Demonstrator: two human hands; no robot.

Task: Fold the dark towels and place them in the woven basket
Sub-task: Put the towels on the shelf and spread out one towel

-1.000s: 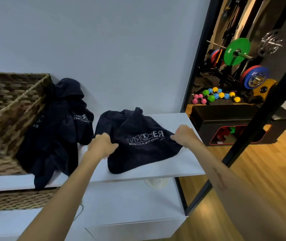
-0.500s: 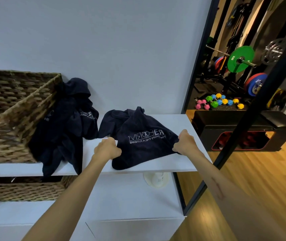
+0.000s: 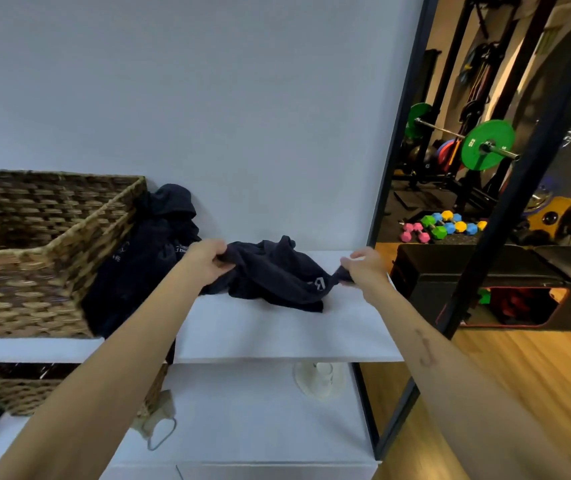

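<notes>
While bunched on shelf (image 3: 277, 334) | dark towel (image 3: 277, 275) | left hand (image 3: 208, 259), right hand (image 3: 363, 268) pinch ends

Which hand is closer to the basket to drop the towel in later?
The left hand. It grips the towel on the side next to the woven basket. The right hand holds the far corner, farther from it.

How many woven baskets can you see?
2. One big woven basket sits on the white shelf top, at the left beside the dark towels. A second basket sits on the shelf below it, partly hidden. More may be out of view.
</notes>
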